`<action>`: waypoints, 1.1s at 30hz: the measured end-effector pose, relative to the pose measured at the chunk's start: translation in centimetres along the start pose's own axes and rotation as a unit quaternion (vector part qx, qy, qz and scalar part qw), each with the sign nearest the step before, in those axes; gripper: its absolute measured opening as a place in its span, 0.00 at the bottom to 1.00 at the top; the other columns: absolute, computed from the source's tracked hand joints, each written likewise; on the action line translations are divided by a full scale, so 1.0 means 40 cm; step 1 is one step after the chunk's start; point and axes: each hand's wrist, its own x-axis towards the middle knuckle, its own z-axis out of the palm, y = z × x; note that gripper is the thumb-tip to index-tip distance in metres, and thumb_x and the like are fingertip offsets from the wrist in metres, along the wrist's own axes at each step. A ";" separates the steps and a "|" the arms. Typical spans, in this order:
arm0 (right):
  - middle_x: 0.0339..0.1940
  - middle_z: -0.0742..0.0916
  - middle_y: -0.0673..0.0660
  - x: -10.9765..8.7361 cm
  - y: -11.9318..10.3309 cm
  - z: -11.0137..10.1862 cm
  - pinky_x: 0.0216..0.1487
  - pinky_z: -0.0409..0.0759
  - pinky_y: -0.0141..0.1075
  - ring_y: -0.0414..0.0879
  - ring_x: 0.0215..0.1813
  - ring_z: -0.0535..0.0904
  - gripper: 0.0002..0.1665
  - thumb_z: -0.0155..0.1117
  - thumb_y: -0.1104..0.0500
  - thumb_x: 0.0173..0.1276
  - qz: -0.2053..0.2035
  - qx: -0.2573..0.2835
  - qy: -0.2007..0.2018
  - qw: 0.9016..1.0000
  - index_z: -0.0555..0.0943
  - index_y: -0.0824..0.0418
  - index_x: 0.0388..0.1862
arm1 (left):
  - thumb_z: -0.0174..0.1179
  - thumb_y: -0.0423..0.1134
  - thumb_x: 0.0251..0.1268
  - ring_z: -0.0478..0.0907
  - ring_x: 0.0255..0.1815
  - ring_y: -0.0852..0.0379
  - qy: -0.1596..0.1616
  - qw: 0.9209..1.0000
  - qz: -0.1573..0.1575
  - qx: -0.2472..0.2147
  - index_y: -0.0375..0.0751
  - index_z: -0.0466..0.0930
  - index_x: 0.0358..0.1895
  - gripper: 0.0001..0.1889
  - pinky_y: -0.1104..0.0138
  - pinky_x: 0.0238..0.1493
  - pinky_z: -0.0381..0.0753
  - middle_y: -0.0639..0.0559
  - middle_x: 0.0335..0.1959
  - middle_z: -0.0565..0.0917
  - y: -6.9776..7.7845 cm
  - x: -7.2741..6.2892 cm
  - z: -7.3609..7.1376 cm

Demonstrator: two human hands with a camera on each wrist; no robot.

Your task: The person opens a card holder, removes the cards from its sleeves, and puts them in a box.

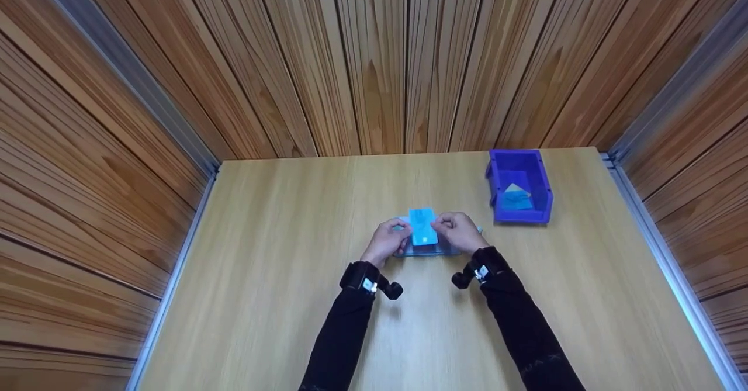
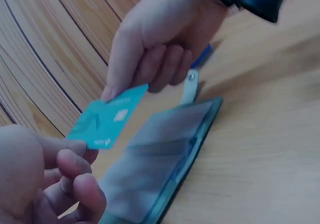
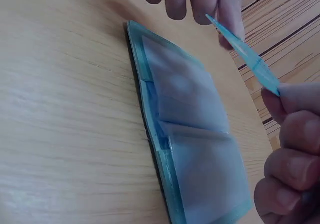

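Note:
Both hands hold up a turquoise bank card (image 1: pixel 423 227) with a chip, one at each side edge. My left hand (image 1: pixel 388 239) pinches its left edge between thumb and finger. On the other edge, the thumb and finger of my right hand (image 1: pixel 460 231) pinch it too. Beneath the card an opened card holder (image 3: pixel 195 109) lies on the table, teal-edged with clear plastic sleeves. Its pale snap strap (image 2: pixel 190 87) sticks out to one side in the left wrist view. The card is raised above the holder, apart from it.
A purple bin (image 1: pixel 548 204) stands at the back right of the wooden table (image 1: pixel 280 233), with blue and pale card-like pieces (image 1: pixel 516 199) inside. Wood-panelled walls (image 1: pixel 374 63) with metal corner rails enclose the table at the back and sides.

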 end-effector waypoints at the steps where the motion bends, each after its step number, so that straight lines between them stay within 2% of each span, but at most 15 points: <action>1: 0.28 0.80 0.47 0.000 0.000 -0.003 0.34 0.69 0.34 0.43 0.32 0.72 0.13 0.62 0.56 0.79 0.002 -0.002 0.003 1.000 0.86 0.64 0.41 | 0.61 0.38 0.76 0.69 0.20 0.61 0.003 1.000 0.001 0.008 0.40 0.82 0.48 0.07 0.68 0.25 0.69 0.55 0.21 0.73 -0.002 0.000 -0.002; 5: 0.34 0.83 0.50 0.001 0.000 -0.034 0.39 0.71 0.36 0.44 0.36 0.74 0.14 0.61 0.54 0.79 0.006 -0.013 0.020 1.000 0.87 0.64 0.43 | 0.61 0.40 0.76 0.68 0.19 0.60 0.022 0.997 0.009 0.073 0.46 0.85 0.53 0.09 0.67 0.25 0.70 0.56 0.20 0.72 -0.009 0.001 -0.012; 9: 0.40 0.85 0.54 0.002 -0.001 -0.092 0.42 0.72 0.36 0.46 0.40 0.76 0.18 0.61 0.50 0.80 0.015 -0.014 0.050 0.999 0.87 0.64 0.44 | 0.61 0.41 0.76 0.66 0.17 0.61 0.053 0.985 0.013 0.162 0.49 0.86 0.55 0.11 0.68 0.22 0.67 0.59 0.19 0.69 -0.014 0.010 -0.022; 11: 0.45 0.87 0.58 0.000 0.001 -0.126 0.44 0.73 0.37 0.48 0.43 0.77 0.20 0.60 0.48 0.80 0.019 -0.014 0.065 0.998 0.86 0.64 0.46 | 0.61 0.42 0.76 0.68 0.20 0.60 0.072 0.976 0.009 0.206 0.52 0.87 0.56 0.11 0.68 0.24 0.67 0.59 0.21 0.71 -0.018 0.015 -0.026; 14: 0.52 0.88 0.63 -0.004 0.007 -0.177 0.47 0.73 0.37 0.50 0.48 0.78 0.23 0.60 0.47 0.80 0.018 -0.016 0.089 0.996 0.86 0.66 0.49 | 0.63 0.44 0.74 0.75 0.29 0.58 0.094 0.957 0.011 0.274 0.56 0.87 0.57 0.13 0.66 0.33 0.70 0.57 0.31 0.81 -0.024 0.015 -0.028; 16: 0.53 0.88 0.64 -0.009 0.014 -0.208 0.47 0.73 0.36 0.50 0.49 0.78 0.23 0.61 0.48 0.79 0.016 -0.016 0.112 0.993 0.85 0.68 0.49 | 0.64 0.44 0.72 0.77 0.36 0.59 0.104 0.942 0.019 0.319 0.59 0.86 0.59 0.15 0.66 0.40 0.71 0.56 0.42 0.87 -0.025 0.014 -0.026; 18: 0.49 0.88 0.63 -0.013 0.024 -0.238 0.46 0.73 0.33 0.46 0.47 0.77 0.23 0.62 0.49 0.79 0.016 -0.022 0.144 0.989 0.85 0.70 0.49 | 0.65 0.43 0.71 0.76 0.37 0.59 0.103 0.930 0.027 0.350 0.58 0.85 0.63 0.18 0.64 0.43 0.73 0.53 0.45 0.88 -0.025 0.012 -0.024; 20: 0.48 0.87 0.61 -0.017 0.036 -0.263 0.45 0.72 0.30 0.42 0.44 0.76 0.22 0.62 0.51 0.78 0.021 -0.024 0.172 0.985 0.86 0.71 0.51 | 0.65 0.43 0.72 0.73 0.32 0.58 0.100 0.923 0.029 0.370 0.58 0.83 0.66 0.21 0.64 0.41 0.71 0.51 0.44 0.88 -0.024 0.009 -0.023; 23: 0.50 0.89 0.65 -0.025 0.055 -0.299 0.44 0.73 0.26 0.37 0.44 0.78 0.22 0.63 0.52 0.78 0.039 -0.022 0.212 0.976 0.86 0.71 0.53 | 0.65 0.41 0.72 0.68 0.27 0.59 0.099 0.915 0.030 0.389 0.57 0.81 0.68 0.23 0.66 0.38 0.68 0.51 0.49 0.89 -0.021 0.007 -0.020; 27: 0.58 0.87 0.69 -0.038 0.078 -0.340 0.45 0.73 0.27 0.41 0.48 0.81 0.25 0.62 0.49 0.78 0.090 -0.002 0.254 0.963 0.85 0.71 0.57 | 0.64 0.41 0.72 0.64 0.24 0.60 0.094 0.908 0.027 0.408 0.57 0.79 0.70 0.24 0.66 0.35 0.64 0.53 0.55 0.88 -0.018 0.005 -0.014; 30: 0.60 0.86 0.68 -0.045 0.095 -0.359 0.47 0.72 0.28 0.46 0.52 0.80 0.27 0.60 0.47 0.78 0.131 0.010 0.278 0.952 0.84 0.69 0.59 | 0.64 0.42 0.73 0.60 0.20 0.57 0.088 0.906 0.023 0.414 0.57 0.78 0.71 0.24 0.65 0.32 0.60 0.51 0.46 0.87 -0.019 0.003 -0.013; 31: 0.61 0.86 0.68 -0.046 0.100 -0.363 0.48 0.72 0.28 0.46 0.53 0.80 0.28 0.60 0.46 0.78 0.140 0.015 0.282 0.949 0.84 0.69 0.59 | 0.64 0.42 0.73 0.60 0.20 0.58 0.090 0.905 0.024 0.416 0.58 0.79 0.70 0.24 0.65 0.31 0.60 0.52 0.47 0.88 -0.020 0.003 -0.012; 33: 0.61 0.86 0.67 -0.048 0.110 -0.367 0.48 0.72 0.28 0.45 0.53 0.80 0.28 0.60 0.46 0.78 0.154 0.020 0.293 0.943 0.84 0.68 0.60 | 0.64 0.41 0.72 0.59 0.19 0.58 0.091 0.903 0.029 0.418 0.58 0.79 0.70 0.24 0.66 0.30 0.59 0.55 0.39 0.86 -0.022 0.003 -0.013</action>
